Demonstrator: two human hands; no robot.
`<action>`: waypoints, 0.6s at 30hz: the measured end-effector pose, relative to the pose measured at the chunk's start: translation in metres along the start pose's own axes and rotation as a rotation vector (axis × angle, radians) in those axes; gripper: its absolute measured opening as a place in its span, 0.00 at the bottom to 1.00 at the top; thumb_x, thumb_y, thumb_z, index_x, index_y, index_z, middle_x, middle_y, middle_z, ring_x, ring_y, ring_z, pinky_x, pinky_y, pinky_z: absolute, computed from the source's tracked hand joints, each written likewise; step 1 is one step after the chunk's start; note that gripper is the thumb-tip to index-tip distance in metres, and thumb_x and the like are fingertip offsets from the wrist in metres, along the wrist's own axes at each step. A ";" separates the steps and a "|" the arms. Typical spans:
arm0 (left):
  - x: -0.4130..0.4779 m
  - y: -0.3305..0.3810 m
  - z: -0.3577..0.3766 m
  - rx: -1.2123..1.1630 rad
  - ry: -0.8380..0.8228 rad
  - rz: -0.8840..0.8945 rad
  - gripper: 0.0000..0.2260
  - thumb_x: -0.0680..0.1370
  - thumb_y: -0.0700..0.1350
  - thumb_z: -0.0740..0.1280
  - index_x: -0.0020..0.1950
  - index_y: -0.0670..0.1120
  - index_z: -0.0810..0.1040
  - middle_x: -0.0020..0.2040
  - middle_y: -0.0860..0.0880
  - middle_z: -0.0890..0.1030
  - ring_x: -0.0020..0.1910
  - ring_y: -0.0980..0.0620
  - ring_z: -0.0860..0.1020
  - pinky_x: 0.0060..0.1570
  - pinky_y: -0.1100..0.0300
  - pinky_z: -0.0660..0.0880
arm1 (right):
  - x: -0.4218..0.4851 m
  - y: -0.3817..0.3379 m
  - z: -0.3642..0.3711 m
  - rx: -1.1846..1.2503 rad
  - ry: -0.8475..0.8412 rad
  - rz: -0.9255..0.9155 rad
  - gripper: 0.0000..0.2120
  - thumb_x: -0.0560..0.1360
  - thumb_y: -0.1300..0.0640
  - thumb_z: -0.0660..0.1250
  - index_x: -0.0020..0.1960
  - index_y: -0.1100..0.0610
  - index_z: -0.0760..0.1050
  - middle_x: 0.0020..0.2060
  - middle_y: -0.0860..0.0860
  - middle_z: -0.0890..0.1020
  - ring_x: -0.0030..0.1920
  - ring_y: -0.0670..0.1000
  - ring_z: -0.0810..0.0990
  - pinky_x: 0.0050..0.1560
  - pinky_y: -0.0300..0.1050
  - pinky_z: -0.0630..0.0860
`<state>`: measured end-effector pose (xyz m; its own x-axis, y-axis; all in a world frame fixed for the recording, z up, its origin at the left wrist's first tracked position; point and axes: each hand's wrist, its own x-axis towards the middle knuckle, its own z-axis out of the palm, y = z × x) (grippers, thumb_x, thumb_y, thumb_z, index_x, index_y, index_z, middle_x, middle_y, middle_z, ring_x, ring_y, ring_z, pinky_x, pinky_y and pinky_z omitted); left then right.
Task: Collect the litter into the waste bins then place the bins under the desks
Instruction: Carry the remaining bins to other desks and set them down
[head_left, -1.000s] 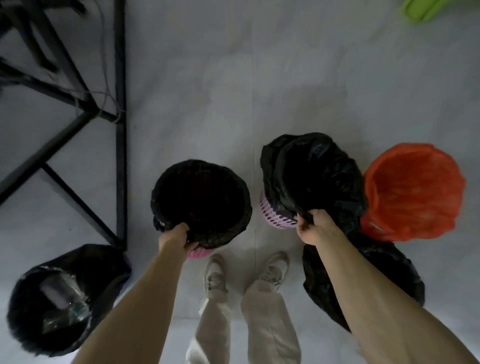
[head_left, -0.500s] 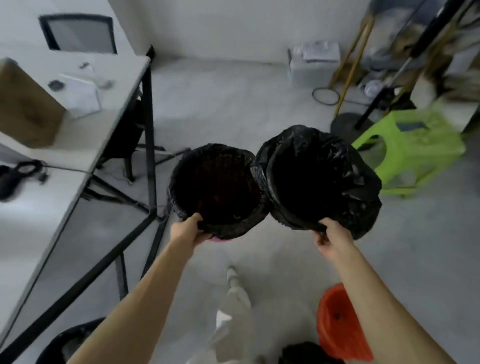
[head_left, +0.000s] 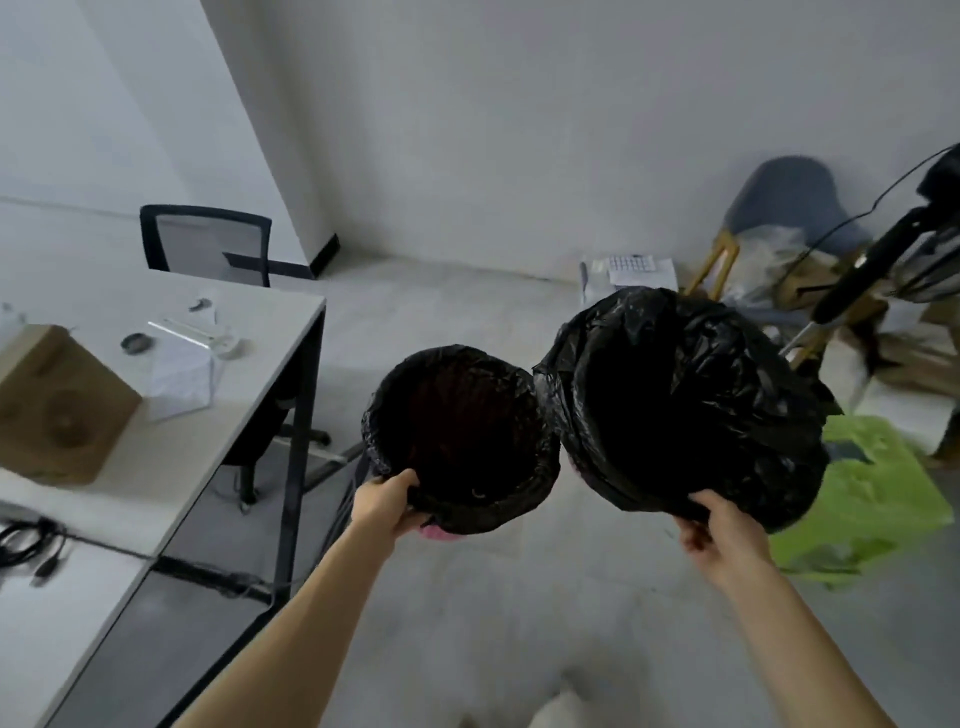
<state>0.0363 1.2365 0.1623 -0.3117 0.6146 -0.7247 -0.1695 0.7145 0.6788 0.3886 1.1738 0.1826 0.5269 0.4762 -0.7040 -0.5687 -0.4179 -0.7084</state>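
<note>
Two waste bins lined with black bags hang in the air in front of me, side by side and touching. My left hand (head_left: 387, 501) grips the near rim of the left bin (head_left: 460, 439), whose pink base peeks out below. My right hand (head_left: 719, 530) grips the near rim of the right bin (head_left: 680, 405), whose bag is loose and crumpled. Both interiors are dark, so I cannot see what lies in them. The white desk (head_left: 156, 441) with black legs stands to my left.
A cardboard box (head_left: 57, 402), papers and cables lie on the desk. A black office chair (head_left: 208, 244) stands behind it. A green plastic stool (head_left: 872, 488) sits at the right, with a blue chair (head_left: 795, 197), a stand and clutter beyond. Open grey floor lies ahead.
My view has lifted from the floor to the room. Both bins rose with my hands. The orange-lined bin and the other black-lined bins on the floor have left the view.
</note>
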 end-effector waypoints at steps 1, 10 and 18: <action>0.012 0.009 0.007 0.019 0.012 0.000 0.04 0.75 0.37 0.69 0.47 0.39 0.76 0.44 0.39 0.81 0.41 0.37 0.83 0.34 0.51 0.83 | 0.014 -0.010 0.012 -0.007 -0.001 -0.005 0.11 0.76 0.65 0.65 0.57 0.64 0.72 0.38 0.62 0.77 0.30 0.53 0.78 0.17 0.34 0.64; 0.134 0.090 0.090 0.029 0.159 -0.046 0.08 0.75 0.39 0.70 0.51 0.36 0.77 0.44 0.38 0.81 0.39 0.37 0.83 0.42 0.47 0.82 | 0.167 -0.110 0.143 -0.192 -0.072 0.005 0.07 0.76 0.66 0.66 0.53 0.64 0.72 0.29 0.61 0.76 0.19 0.50 0.75 0.17 0.33 0.65; 0.167 0.126 0.138 -0.215 0.328 -0.200 0.08 0.77 0.38 0.69 0.53 0.35 0.75 0.44 0.38 0.81 0.39 0.38 0.82 0.32 0.53 0.79 | 0.262 -0.196 0.281 -0.523 -0.201 0.024 0.20 0.78 0.64 0.66 0.68 0.67 0.68 0.35 0.62 0.77 0.30 0.54 0.74 0.19 0.37 0.69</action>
<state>0.0922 1.4753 0.1102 -0.5273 0.3073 -0.7922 -0.4372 0.7013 0.5631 0.4604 1.5979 0.1517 0.3577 0.5783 -0.7333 -0.1629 -0.7345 -0.6587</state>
